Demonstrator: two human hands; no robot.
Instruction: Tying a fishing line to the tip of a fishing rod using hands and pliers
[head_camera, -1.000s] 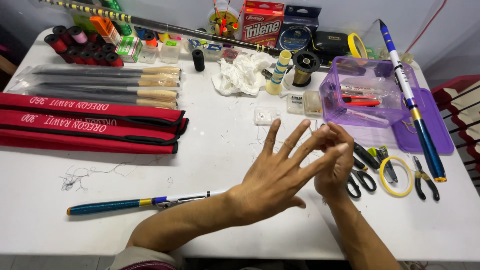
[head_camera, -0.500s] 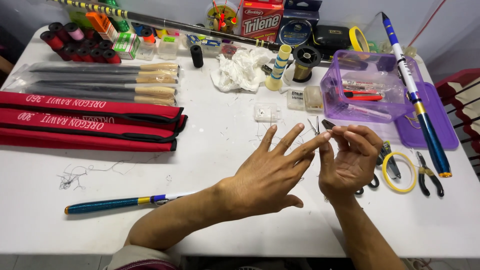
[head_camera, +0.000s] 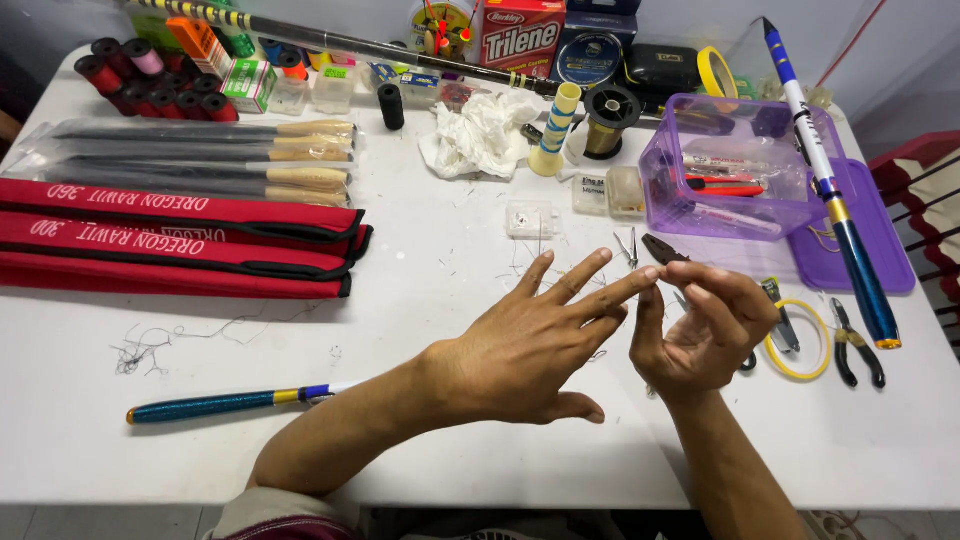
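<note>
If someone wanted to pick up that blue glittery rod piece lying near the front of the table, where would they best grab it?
Probably around the middle of the blue rod piece, coming straight down from above. It lies flat on the white table, its long thin shaft bare and free along most of its length. Its right end runs under the left hand's forearm, so that end is blocked; the left tip is narrow and would tip it.

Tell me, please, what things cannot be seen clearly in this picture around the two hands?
- Head view: whatever the left hand and right hand pinch is too thin to make out.
- Scissors: mostly hidden under the right hand.
- Blue rod section: its end is covered by the left forearm.
- Items inside the purple box: blurred by its tinted wall.
</note>
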